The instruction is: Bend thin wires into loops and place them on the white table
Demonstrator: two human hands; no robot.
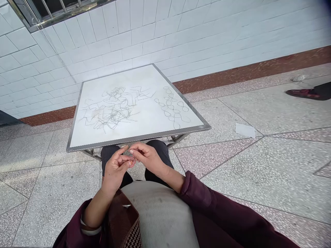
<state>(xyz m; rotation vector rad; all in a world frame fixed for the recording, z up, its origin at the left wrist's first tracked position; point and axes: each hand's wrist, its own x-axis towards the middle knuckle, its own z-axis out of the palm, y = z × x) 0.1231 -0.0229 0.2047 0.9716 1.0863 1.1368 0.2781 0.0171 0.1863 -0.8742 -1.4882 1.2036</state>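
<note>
Wire piece (131,159) thin, light, probably springy; pinched between fingertips of left hand (115,169) and right hand (149,159), above lap, just below counter (134,139) edge. Best held near ends. Wire heap (111,109), looped wires (173,108) on counter.

A white-topped table (144,126) with a metal rim carries a tangle of bent wires (111,110) at left and looped wire shapes (173,107) at right.
</note>
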